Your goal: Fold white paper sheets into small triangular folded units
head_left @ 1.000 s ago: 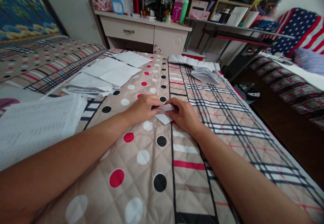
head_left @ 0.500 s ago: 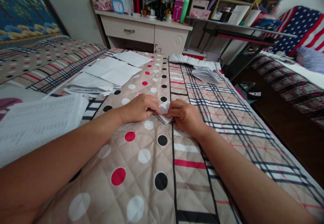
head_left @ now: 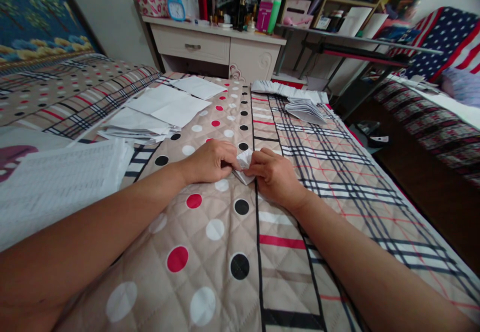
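A small folded piece of white paper (head_left: 245, 176) lies between my hands on the patterned bedspread (head_left: 210, 277). My left hand (head_left: 214, 162) pinches its left side, fingers bent over the edge. On the other side, my right hand (head_left: 273, 174) has thumb and fingers closed on the paper's right edge. Part of the paper is hidden under my fingertips. Loose white sheets (head_left: 168, 104) lie in an overlapping stack beyond my left hand. A fanned bundle of folded paper (head_left: 305, 110) rests farther off, past my right hand.
Printed sheets (head_left: 67, 182) lie at the left, beside my left forearm. A long row of folded white paper (head_left: 287, 91) runs along the bed's far edge. Behind it stands a white dresser (head_left: 191, 42) with bottles and a blue clock (head_left: 176, 9). A metal-framed table (head_left: 356, 42) stands right.
Both hands stay on the folded paper and have barely moved. The fingers shift slightly at its edges, and the whole view has moved a little.
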Tool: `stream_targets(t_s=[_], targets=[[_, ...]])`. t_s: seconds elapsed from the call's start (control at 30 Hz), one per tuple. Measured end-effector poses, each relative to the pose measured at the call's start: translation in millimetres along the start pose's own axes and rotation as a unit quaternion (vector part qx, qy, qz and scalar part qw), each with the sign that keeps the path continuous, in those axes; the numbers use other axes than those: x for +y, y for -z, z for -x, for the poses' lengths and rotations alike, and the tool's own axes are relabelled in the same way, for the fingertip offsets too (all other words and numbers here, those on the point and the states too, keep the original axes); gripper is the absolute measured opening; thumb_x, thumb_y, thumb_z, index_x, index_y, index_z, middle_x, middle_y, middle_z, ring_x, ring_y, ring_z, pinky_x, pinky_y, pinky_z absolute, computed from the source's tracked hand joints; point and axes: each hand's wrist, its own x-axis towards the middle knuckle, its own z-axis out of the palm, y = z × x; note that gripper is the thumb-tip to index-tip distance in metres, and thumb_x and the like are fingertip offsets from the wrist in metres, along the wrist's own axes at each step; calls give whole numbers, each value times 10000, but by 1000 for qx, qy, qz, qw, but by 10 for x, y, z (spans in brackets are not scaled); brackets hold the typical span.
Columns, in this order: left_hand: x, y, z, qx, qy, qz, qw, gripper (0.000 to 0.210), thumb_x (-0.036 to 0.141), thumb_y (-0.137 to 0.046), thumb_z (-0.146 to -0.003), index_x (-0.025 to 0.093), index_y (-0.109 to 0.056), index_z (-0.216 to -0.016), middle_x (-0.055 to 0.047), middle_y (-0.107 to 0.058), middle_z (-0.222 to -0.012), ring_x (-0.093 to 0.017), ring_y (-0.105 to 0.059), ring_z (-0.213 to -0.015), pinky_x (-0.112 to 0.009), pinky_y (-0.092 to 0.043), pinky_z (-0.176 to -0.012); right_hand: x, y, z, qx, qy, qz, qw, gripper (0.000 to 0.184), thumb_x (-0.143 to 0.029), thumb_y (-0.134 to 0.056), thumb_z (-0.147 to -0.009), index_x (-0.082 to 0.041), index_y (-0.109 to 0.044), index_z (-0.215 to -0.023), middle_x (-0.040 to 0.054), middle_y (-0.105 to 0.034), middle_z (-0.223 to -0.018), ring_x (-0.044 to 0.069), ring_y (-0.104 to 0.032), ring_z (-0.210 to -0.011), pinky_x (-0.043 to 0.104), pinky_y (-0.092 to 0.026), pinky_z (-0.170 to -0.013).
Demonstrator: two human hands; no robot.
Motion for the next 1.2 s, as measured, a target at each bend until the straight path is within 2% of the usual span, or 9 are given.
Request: stream_targets(t_s=[0.17,0.37,0.57,0.87,1.0,1.1,1.2], targets=[[-10,11,15,7,10,0,1000,304,-1,-566,-674,209,-762,-774,-9,-696,-700,-129,-623,-658,-253,-481,-647,-31,-2,4,2,-23,17,1000,304,-16,-532,-774,-219,-757,-810,52,-613,-789,185,-504,-804,303,-327,-628],[-11,83,5,-6,44,48,998,250,12,-583,-707,179,-758,-773,-23,-728,-747,-112,-653,-655,-213,-495,-623,-47,-4,-3,5,-33,25,999,285,-21,-546,-782,-219,-751,-785,50,-613,-781,185,-499,-798,308,-312,-610],[-45,102,14,-16,38,23,999,228,34,-596,-720,185,-765,-747,-8,-630,-666,-90,-567,-590,-199,-438,-558,-48,-1,-9,-2,-39,23,999,292,-13,-548,-779,-220,-752,-792,50,-607,-781,190,-501,-814,314,-311,-610],[-10,151,19,-44,63,47,996,274,27,-553,-689,177,-765,-779,-22,-621,-706,-103,-555,-636,-202,-422,-559,-48,-6,-8,-5,-33,36,999,276,-23,-556,-796,-221,-748,-788,52,-601,-769,195,-485,-809,316,-292,-600],[17,111,8,-32,104,56,992,98,157,-645,-754,162,-735,-717,-30,-625,-730,-118,-555,-670,-226,-423,-586,-48,-9,-11,-7,-34,34,999,277,-21,-558,-795,-223,-747,-779,50,-605,-778,192,-487,-813,312,-294,-603],[25,35,7,-13,150,47,988,168,326,-744,-745,167,-718,-701,-22,-630,-737,-124,-557,-673,-242,-422,-601,-48,-11,-10,-3,-39,25,999,279,-24,-553,-803,-222,-748,-779,47,-604,-775,187,-494,-815,310,-300,-607],[59,-29,2,1,179,34,983,217,379,-793,-699,177,-713,-719,-15,-638,-753,-128,-565,-686,-245,-423,-612,-44,-17,-10,-2,-43,19,999,280,-40,-547,-819,-224,-754,-784,45,-600,-761,185,-501,-806,309,-302,-606]])
